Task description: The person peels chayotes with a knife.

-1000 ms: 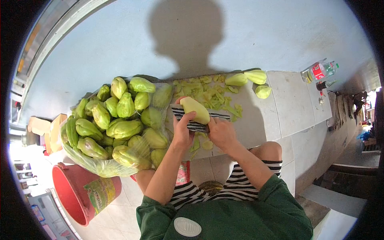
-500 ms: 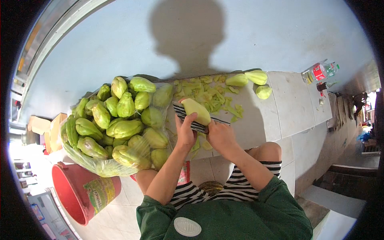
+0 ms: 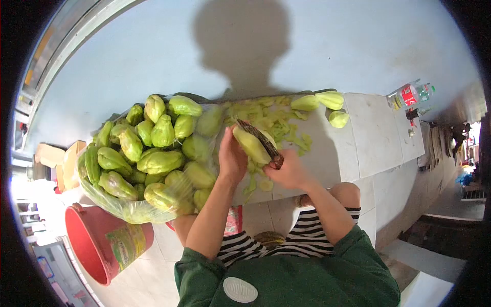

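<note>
"What was nearest?"

"A green shirt (image 3: 291, 279) and striped shorts (image 3: 309, 235), and a red bucket (image 3: 87, 250) on the floor below the left end of the counter (image 3: 322, 148). Both forearms reached over the counter's near edge."

"How was the right hand (image 3: 288, 171) placed?"

"Its grip was closed around the handle of a knife (image 3: 260, 136), fingers folded in. The dark blade slanted away from it, up and to the left, along the upper face of a chayote (image 3: 246, 145)."

"Touching it?"

"It looked so, lying right along the pale flesh."

"And the left hand (image 3: 234, 156)?"

"That grip was curved around the chayote's left side, only as open as the fruit was thick, thumb pointing up. The fingers went out of sight behind it, so I couldn't tell how tightly they pressed. The chayote was held above the middle of the counter."

"What lay beyond?"

"Green peelings (image 3: 268, 116), strewn towards the far edge. A clear plastic bag (image 3: 120, 209) of unpeeled chayotes (image 3: 158, 161) filled the left end. Three pale chayotes (image 3: 330, 100) sat together by the far edge, right of the peelings, and a red-labelled bottle (image 3: 409, 95) was near the far right corner."

"Farthest?"

"The wall (image 3: 358, 46), with a head's shadow (image 3: 240, 38)."
</note>
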Demonstrator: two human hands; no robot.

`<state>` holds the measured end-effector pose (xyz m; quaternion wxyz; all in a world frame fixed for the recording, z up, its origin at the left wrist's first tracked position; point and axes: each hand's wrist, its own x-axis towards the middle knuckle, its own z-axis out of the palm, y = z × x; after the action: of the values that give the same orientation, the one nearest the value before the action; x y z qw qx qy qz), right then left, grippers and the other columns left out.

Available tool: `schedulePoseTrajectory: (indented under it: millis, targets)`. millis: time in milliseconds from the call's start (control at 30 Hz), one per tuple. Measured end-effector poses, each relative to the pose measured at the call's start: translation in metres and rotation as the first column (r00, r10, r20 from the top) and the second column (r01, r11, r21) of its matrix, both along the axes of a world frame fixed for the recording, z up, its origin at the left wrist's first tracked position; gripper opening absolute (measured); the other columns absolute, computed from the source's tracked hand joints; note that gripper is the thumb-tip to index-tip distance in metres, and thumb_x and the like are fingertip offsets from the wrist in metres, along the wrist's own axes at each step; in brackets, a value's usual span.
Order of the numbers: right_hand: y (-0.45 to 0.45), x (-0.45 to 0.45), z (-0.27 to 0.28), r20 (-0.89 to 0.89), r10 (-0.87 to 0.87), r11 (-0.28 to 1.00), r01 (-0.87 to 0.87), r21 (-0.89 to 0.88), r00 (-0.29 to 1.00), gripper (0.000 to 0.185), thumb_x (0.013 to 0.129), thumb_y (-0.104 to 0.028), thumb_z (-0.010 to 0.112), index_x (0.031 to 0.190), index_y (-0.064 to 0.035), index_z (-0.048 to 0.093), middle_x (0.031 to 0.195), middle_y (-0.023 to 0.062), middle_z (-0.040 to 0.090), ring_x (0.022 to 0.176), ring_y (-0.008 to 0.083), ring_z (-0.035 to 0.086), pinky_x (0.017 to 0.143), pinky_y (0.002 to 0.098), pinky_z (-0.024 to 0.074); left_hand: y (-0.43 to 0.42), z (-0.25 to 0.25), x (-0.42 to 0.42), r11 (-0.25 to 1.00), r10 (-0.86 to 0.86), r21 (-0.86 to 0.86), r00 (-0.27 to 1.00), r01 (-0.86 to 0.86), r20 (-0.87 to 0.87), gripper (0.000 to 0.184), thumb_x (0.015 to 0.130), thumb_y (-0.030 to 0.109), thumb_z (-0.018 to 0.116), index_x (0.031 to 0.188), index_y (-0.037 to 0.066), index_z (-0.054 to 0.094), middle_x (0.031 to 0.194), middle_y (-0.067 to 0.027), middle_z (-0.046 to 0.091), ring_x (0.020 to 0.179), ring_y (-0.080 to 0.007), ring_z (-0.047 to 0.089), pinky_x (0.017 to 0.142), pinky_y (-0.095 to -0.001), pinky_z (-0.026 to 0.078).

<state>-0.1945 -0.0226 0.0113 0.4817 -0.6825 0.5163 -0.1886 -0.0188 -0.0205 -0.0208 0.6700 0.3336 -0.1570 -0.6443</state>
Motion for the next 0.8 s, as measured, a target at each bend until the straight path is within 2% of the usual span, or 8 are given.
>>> schedulePoseTrajectory:
  millis: [67, 133, 167, 233, 267, 600, 667, 800]
  targets:
    - [-0.003, -0.008, 0.008, -0.015, 0.129, 0.992, -0.129, 0.015, 0.991, 0.031, 0.074, -0.023, 0.075, 0.069, -0.0003, 0.055, 0.057, 0.0007, 0.054, 0.053, 0.0116, 0.049, 0.052, 0.0311, 0.0412, 0.001, 0.007, 0.005, 0.997, -0.075, -0.031, 0.996, 0.073, -0.053, 0.059, 0.095, 0.05, 0.044, 0.129, 0.001, 0.045, 0.117, -0.0137, 0.058, 0.111, -0.0253, 0.055, 0.098, -0.0411, 0.04]
    - [-0.004, -0.01, 0.017, 0.009, 0.167, 0.982, -0.167, 0.085, 0.986, 0.03, 0.073, -0.023, 0.075, 0.068, -0.001, 0.056, 0.057, 0.0005, 0.054, 0.052, 0.0117, 0.049, 0.052, 0.031, 0.0411, 0.002, 0.017, 0.004, 0.944, -0.082, -0.324, 0.995, 0.058, -0.06, 0.046, 0.088, 0.036, 0.062, 0.115, -0.002, 0.056, 0.103, -0.0157, 0.064, 0.095, -0.0246, 0.062, 0.087, -0.0379, 0.049]
    - [-0.003, -0.01, 0.021, 0.036, 0.195, 0.968, -0.198, 0.154, 0.98, 0.029, 0.073, -0.022, 0.076, 0.068, -0.0017, 0.056, 0.057, 0.0004, 0.054, 0.052, 0.0119, 0.049, 0.053, 0.0309, 0.0409, 0.004, 0.016, 0.004, 0.945, -0.079, -0.323, 0.995, 0.055, -0.062, 0.046, 0.088, 0.036, 0.062, 0.115, -0.002, 0.056, 0.103, -0.0157, 0.064, 0.095, -0.0246, 0.062, 0.087, -0.0379, 0.049]
    - [-0.001, -0.008, 0.029, 0.009, 0.187, 0.967, -0.186, 0.176, 0.982, 0.027, 0.072, -0.021, 0.076, 0.068, -0.0022, 0.057, 0.057, 0.0001, 0.054, 0.052, 0.011, 0.049, 0.052, 0.0309, 0.0407, 0.007, 0.014, 0.003, 0.96, -0.043, -0.262, 0.976, 0.1, 0.215, 0.03, 0.076, 0.015, 0.075, 0.097, -0.003, 0.063, 0.096, -0.0155, 0.066, 0.088, -0.0236, 0.064, 0.08, -0.0376, 0.052]
    - [0.0, -0.007, 0.031, -0.016, 0.177, 0.966, -0.17, 0.195, 0.984, 0.026, 0.071, -0.021, 0.076, 0.068, -0.0027, 0.058, 0.058, -0.0002, 0.054, 0.053, 0.0102, 0.049, 0.052, 0.0309, 0.0406, 0.006, 0.015, -0.001, 0.974, 0.001, -0.224, 0.992, 0.026, 0.124, 0.021, 0.07, 0.002, 0.076, 0.087, -0.004, 0.065, 0.088, -0.0142, 0.068, 0.08, -0.0211, 0.065, 0.077, -0.0354, 0.054]
    - [0.015, 0.002, 0.004, 0.095, 0.041, 0.988, -0.054, 0.144, 0.995, 0.026, 0.07, -0.02, 0.07, 0.07, 0.0026, 0.056, 0.057, 0.0032, 0.051, 0.054, 0.0133, 0.048, 0.053, 0.0337, 0.0418, 0.007, 0.008, -0.001, 0.99, -0.029, -0.122, 0.964, 0.064, 0.265, 0.041, 0.075, 0.024, 0.076, 0.101, -0.004, 0.061, 0.089, -0.0159, 0.067, 0.081, -0.0237, 0.066, 0.074, -0.036, 0.055]
    - [0.012, 0.003, 0.005, -0.033, 0.056, 0.994, -0.052, 0.099, 0.998, 0.026, 0.069, -0.019, 0.069, 0.073, 0.0047, 0.058, 0.058, 0.0099, 0.056, 0.054, 0.0181, 0.055, 0.055, 0.0355, 0.0447, 0.006, 0.013, -0.003, 0.99, 0.09, -0.126, 0.968, -0.062, 0.235, 0.054, 0.074, 0.022, 0.078, 0.116, -0.002, 0.054, 0.1, -0.0096, 0.062, 0.089, -0.0173, 0.06, 0.082, -0.0314, 0.05]
    - [0.007, 0.006, 0.007, -0.088, 0.05, 0.999, -0.049, 0.007, 0.995, 0.026, 0.069, -0.017, 0.069, 0.073, 0.0063, 0.06, 0.062, 0.0179, 0.06, 0.059, 0.0269, 0.062, 0.059, 0.0381, 0.0479, 0.008, 0.007, -0.017, 0.977, 0.174, -0.154, 0.964, -0.144, 0.203, 0.069, 0.073, 0.032, 0.079, 0.125, 0.001, 0.045, 0.11, -0.0087, 0.056, 0.096, -0.0176, 0.056, 0.086, -0.033, 0.047]
